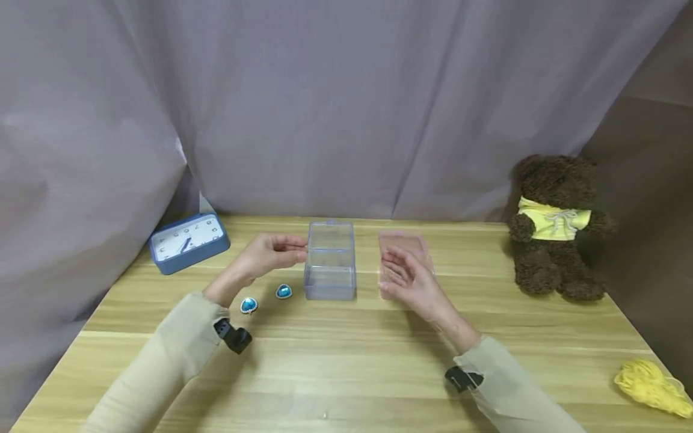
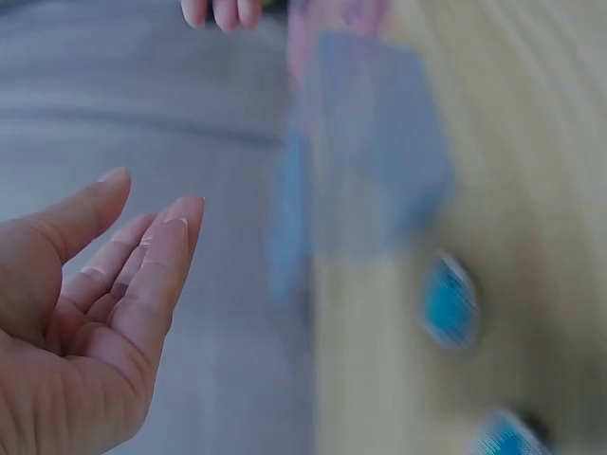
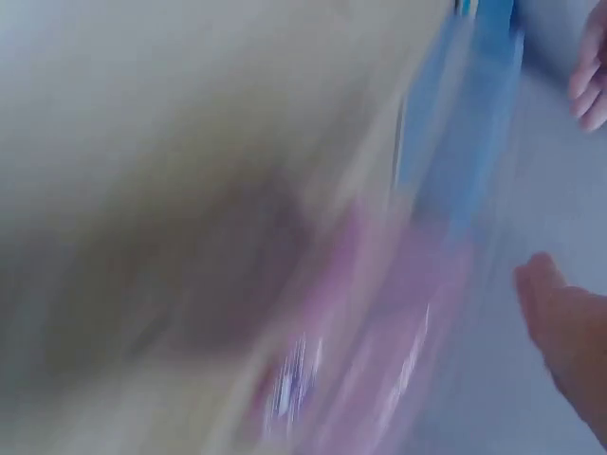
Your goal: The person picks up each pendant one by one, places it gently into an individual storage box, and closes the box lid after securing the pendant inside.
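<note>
A clear bluish plastic box [image 1: 330, 282] stands mid-table with its lid [image 1: 331, 236] raised at the back. Just left of it is my left hand [image 1: 273, 255], fingers extended and apart from the thumb; the left wrist view shows nothing in its grasp. My right hand [image 1: 408, 279] hovers over a clear pink box [image 1: 403, 240], its fingers loosely bent and holding nothing visible. The hand hides part of this pink box. Two blue gem pieces with sparkling rims, one nearer [image 1: 249, 305] and one farther [image 1: 284, 291], lie below the left hand.
A blue clock [image 1: 189, 242] leans back at the left rear of the wooden table [image 1: 325, 361]. At the right sits a brown teddy bear [image 1: 557, 228] in a yellow top. Yellow yarn [image 1: 652, 388] lies at the right front corner. A grey curtain [image 1: 325, 108] hangs behind.
</note>
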The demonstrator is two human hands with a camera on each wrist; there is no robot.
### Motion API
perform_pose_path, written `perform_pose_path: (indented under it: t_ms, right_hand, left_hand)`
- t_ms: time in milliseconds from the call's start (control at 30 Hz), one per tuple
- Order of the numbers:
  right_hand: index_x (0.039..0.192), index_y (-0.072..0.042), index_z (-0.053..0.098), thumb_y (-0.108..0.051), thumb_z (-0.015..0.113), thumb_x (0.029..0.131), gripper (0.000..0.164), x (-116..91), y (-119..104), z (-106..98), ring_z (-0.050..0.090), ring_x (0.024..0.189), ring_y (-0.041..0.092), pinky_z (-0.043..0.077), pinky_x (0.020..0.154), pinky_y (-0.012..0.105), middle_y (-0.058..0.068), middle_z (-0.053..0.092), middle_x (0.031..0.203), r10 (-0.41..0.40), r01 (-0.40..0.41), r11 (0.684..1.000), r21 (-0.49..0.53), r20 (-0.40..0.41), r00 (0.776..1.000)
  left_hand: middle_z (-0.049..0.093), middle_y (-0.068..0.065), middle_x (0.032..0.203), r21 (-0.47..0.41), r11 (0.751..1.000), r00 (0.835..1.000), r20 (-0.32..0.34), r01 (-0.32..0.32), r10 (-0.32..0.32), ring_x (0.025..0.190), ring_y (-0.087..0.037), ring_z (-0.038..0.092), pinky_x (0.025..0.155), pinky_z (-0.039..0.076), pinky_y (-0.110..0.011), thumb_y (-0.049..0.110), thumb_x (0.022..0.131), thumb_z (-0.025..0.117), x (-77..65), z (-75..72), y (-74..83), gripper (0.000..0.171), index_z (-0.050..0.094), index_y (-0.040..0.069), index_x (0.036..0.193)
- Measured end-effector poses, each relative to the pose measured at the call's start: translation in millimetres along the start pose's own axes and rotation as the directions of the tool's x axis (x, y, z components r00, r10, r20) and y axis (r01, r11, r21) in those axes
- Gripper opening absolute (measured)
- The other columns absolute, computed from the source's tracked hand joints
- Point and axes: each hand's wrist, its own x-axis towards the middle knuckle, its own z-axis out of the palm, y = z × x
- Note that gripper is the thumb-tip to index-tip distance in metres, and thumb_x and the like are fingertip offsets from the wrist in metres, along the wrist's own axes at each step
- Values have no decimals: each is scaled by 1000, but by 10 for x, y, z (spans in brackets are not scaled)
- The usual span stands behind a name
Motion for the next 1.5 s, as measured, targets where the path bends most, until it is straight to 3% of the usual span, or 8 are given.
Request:
perform_pose_path:
  t_ms: [100, 200, 333, 467, 600, 900, 1200, 1500]
  right_hand:
    - [146, 7, 12, 4, 64, 84, 81, 71, 51, 290, 20, 141, 37, 26, 113, 35, 27, 19, 151, 83, -83, 997, 5, 53, 995]
    - [148, 3, 8, -3, 68, 84, 88, 143, 116, 482, 14, 143, 34, 22, 115, 38, 22, 11, 155, 142, -140, 989, -48, 33, 989]
    - [149, 1, 3, -6, 71, 82, 95, 246, 193, 590, 12, 143, 34, 19, 116, 41, 21, 5, 156, 178, -178, 981, -81, -10, 984]
    - [148, 2, -2, -2, 69, 82, 97, 332, 268, 617, 15, 142, 37, 18, 116, 43, 24, 8, 155, 187, -186, 982, -38, 15, 982]
    - [148, 2, 1, 6, 67, 81, 94, 387, 327, 627, 21, 140, 39, 22, 115, 44, 26, 16, 153, 161, -162, 987, 11, 20, 987]
    - [148, 1, 6, 8, 67, 80, 92, 418, 373, 650, 17, 141, 37, 21, 116, 41, 24, 15, 154, 194, -194, 981, 7, -6, 981]
    - [148, 2, 8, 8, 67, 79, 90, 448, 391, 635, 18, 141, 37, 21, 115, 42, 25, 16, 153, 199, -199, 980, 0, -1, 980]
    - [147, 0, 9, 9, 65, 81, 88, 451, 380, 620, 21, 140, 39, 29, 112, 45, 25, 16, 152, 211, -211, 977, 28, 8, 977]
  left_hand:
    - [60, -24, 118, 9, 999, 998, -27, 51, -50, 94, -9, 63, 87, 54, -28, 11, 90, 62, -175, -204, -271, 44, 51, -10, 127]
    - [63, -20, 115, 23, 995, 993, -61, 101, -100, 91, -7, 61, 82, 53, -21, 13, 90, 63, -325, -354, -497, 45, 50, -11, 126]
    - [65, -16, 108, 55, 988, 987, -84, 142, -137, 87, -6, 61, 76, 51, -15, 15, 88, 66, -473, -477, -696, 46, 52, -12, 124]
    - [63, -22, 110, 64, 986, 987, -58, 156, -153, 89, -7, 61, 76, 51, -14, 10, 88, 65, -570, -524, -812, 45, 51, -13, 123]
    - [62, -24, 112, 101, 982, 986, -68, 161, -155, 90, -10, 60, 74, 50, -13, 7, 86, 66, -607, -510, -876, 41, 53, -12, 120]
    - [67, -15, 97, 213, 965, 985, -114, 151, -129, 86, -14, 59, 70, 49, -15, 6, 78, 74, -600, -436, -948, 38, 60, -10, 110]
    - [65, -4, 81, 370, 922, 988, -140, 114, -65, 74, -10, 54, 64, 46, -17, 4, 73, 77, -602, -401, -963, 23, 67, 0, 93]
    - [63, -5, 78, 382, 921, 990, -141, 77, -24, 72, -11, 53, 62, 45, -17, -2, 70, 77, -598, -395, -949, 23, 63, 1, 89]
